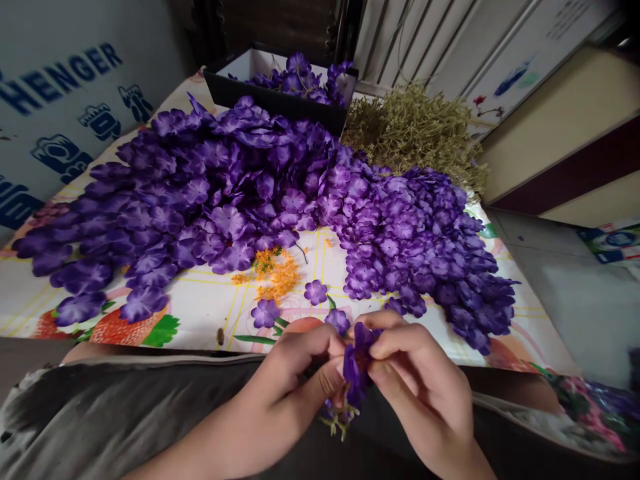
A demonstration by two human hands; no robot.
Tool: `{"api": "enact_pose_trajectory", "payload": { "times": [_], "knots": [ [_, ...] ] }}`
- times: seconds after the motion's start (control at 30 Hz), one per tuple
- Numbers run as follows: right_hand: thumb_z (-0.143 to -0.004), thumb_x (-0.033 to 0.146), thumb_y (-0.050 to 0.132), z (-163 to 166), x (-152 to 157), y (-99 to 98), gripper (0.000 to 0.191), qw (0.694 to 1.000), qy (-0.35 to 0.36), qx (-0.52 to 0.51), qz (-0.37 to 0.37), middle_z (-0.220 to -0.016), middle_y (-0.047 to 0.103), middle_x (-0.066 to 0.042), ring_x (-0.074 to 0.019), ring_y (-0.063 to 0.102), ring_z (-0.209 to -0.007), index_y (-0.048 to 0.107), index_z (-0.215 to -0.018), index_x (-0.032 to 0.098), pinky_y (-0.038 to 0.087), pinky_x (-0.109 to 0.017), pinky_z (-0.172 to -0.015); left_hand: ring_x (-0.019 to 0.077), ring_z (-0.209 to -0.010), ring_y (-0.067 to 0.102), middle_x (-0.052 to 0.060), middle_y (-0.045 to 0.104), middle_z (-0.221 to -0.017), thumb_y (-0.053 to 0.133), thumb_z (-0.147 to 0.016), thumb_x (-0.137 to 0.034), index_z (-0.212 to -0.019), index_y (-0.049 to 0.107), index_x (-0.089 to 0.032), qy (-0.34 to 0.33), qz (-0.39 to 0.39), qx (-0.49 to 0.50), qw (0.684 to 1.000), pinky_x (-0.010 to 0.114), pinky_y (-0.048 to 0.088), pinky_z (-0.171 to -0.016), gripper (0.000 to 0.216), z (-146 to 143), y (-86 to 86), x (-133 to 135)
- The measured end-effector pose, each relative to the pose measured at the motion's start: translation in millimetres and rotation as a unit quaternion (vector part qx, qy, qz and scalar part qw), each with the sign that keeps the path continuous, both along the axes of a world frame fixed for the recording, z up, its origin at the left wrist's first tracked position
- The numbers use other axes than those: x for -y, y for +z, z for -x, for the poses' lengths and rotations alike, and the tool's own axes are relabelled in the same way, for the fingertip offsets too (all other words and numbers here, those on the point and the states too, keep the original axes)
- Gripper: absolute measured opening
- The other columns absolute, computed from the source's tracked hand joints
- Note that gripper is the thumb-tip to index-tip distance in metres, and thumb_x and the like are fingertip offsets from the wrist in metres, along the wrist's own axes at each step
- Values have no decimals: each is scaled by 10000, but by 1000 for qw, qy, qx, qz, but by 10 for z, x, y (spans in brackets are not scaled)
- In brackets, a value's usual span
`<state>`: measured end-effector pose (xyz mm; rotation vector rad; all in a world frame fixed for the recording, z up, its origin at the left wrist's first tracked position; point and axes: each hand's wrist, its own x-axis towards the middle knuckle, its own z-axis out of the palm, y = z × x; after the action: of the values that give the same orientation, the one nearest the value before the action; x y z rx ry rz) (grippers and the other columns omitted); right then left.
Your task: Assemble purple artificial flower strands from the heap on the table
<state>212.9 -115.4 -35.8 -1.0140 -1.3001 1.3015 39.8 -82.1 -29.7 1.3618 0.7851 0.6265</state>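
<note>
My left hand (295,373) and my right hand (420,380) meet just in front of the table's near edge, over my lap. Both pinch one small purple artificial flower sprig (356,367), whose greenish stem end (340,420) hangs below my fingers. Loose purple petals (265,312) lie on the tablecloth just beyond my hands. A small heap of orange flower centres (277,273) sits behind them.
A big pile of flat purple petals (190,193) fills the left of the table and a pile of assembled purple blossoms (425,247) the right. A dark box (280,100) with more petals and a bundle of olive stems (415,127) stand at the back. The fruit-patterned tablecloth (210,313) shows in front.
</note>
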Motion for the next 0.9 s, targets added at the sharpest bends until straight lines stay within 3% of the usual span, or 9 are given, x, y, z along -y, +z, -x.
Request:
{"api": "enact_pose_trajectory", "payload": {
  "times": [0.2, 0.47, 0.73, 0.9],
  "knots": [
    [-914, 152, 503, -7, -45, 61, 122, 997, 52, -6, 60, -1004, 524, -36, -149, 566, -920, 567, -925, 256, 510, -250, -790, 93, -586, 476, -26, 505, -641, 435, -940, -194, -741, 487, -160, -32, -34, -26, 999, 178, 385, -553, 208, -5, 56, -36],
    [-903, 184, 513, 29, -9, -14, 76, 993, 48, -62, 91, -973, 500, -45, -150, 559, -799, 542, -845, 225, 510, -270, -703, 73, -499, 452, -26, 478, -615, 456, -936, -389, -748, 467, -157, -43, 125, 39, 991, 168, 373, -476, 299, 4, 14, -19],
    [-899, 139, 494, 109, 5, -21, 130, 998, 18, -43, 45, -936, 523, -56, -156, 531, -809, 545, -817, 227, 486, -237, -664, 55, -441, 426, -39, 463, -556, 498, -897, -480, -737, 461, -154, -47, 158, 40, 985, 146, 359, -427, 365, 13, -37, -11],
    [-924, 171, 470, 64, 18, -16, 143, 994, 71, -39, 74, -968, 482, -47, -130, 539, -752, 470, -788, 217, 475, -240, -645, 39, -424, 402, -50, 451, -558, 545, -869, -474, -708, 462, -153, -63, 190, 37, 979, 128, 366, -396, 369, 18, -8, -57]
  ]
}}
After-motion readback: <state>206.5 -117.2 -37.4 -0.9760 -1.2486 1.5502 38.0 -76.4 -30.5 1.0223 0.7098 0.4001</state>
